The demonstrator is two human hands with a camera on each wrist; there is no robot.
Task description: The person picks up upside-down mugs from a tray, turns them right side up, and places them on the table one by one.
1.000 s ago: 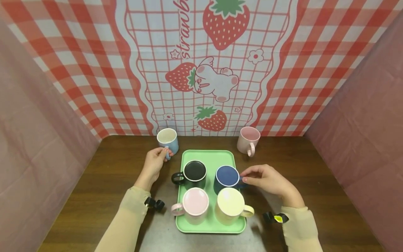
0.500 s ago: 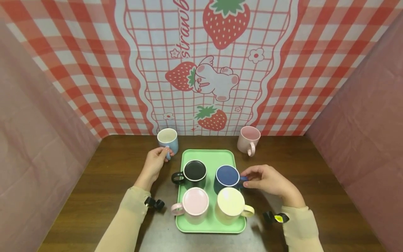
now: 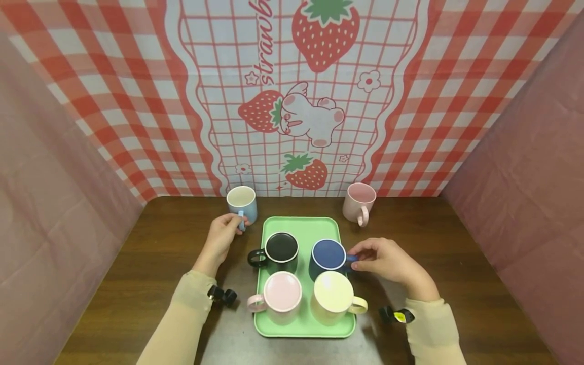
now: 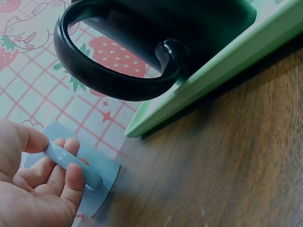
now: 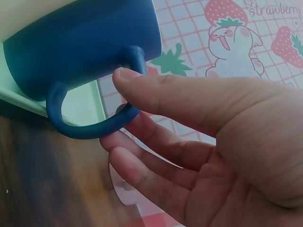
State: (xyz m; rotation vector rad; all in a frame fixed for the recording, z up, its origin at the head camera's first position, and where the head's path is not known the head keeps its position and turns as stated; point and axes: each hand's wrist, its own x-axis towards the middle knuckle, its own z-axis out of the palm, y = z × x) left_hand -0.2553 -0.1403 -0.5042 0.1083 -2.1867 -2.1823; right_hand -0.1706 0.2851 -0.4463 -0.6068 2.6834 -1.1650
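At the back left, my left hand pinches the handle of a light blue mug with a cream inside. In the left wrist view, the thumb and fingers curl round that light blue handle. My right hand holds the handle of a dark blue mug on the right side of a green tray. Thumb and index finger meet across this handle in the right wrist view, while the other fingers lie below it. The dark blue mug has a flat top with a pale ring round it.
A black mug, a pink mug and a pale yellow mug share the tray, their handles jutting past its sides. Another pink mug stands at the back right, near the strawberry-patterned cloth. Brown wooden table surrounds the tray.
My right thumb has slid slightly down along the dark blue handle since a second ago. The left hand and the mugs stay in place.
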